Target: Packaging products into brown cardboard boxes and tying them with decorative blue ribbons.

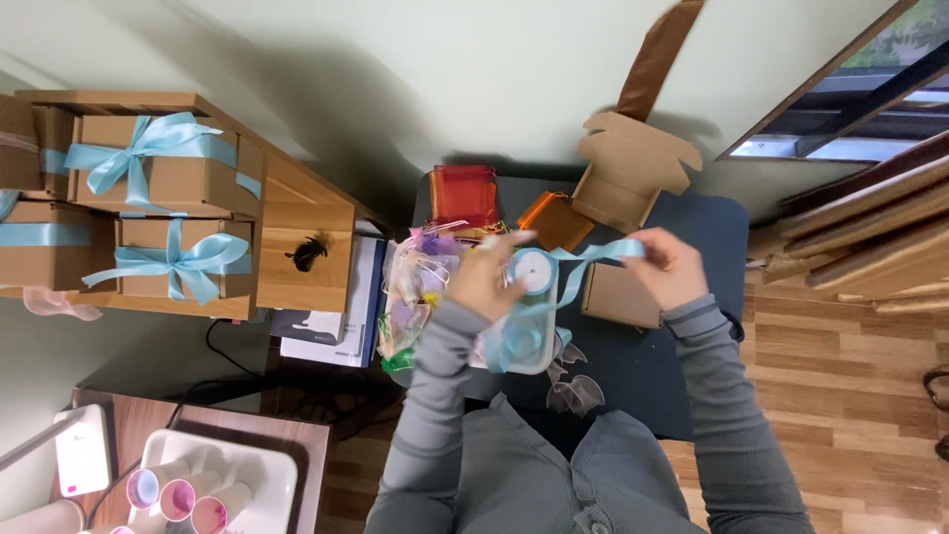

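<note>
ribbon spool: round, pale blue with a white face, held up over the middle of the dark bench, face toward the camera.
ribbon: light blue strand running from the spool rightward to the other hand; a loose length loops down below the spool over a clear tray.
left hand: fingers curled closed about the left side of the spool, gripping it; grey sleeve.
right hand: fingers pinched shut on the free end of the ribbon, just right of the spool, strand drawn fairly taut between the hands.
clear tray: small see-through plastic container under the spool, near edge of the bench.
plastic cups: a few clear ones lying at the near edge, right of the tray.
open carton: brown cardboard, flaps up, far side of the bench; its base lies behind the right hand.
pouches: red and orange sheer bags at the far edge; a heap of pastel sheer bags left of the left hand.
wooden shelf: far left, stacked with brown gift boxes tied in light blue bows.
white tray: near left, holding paper cups with pink and lilac insides.
floor: wood planks, right.
</note>
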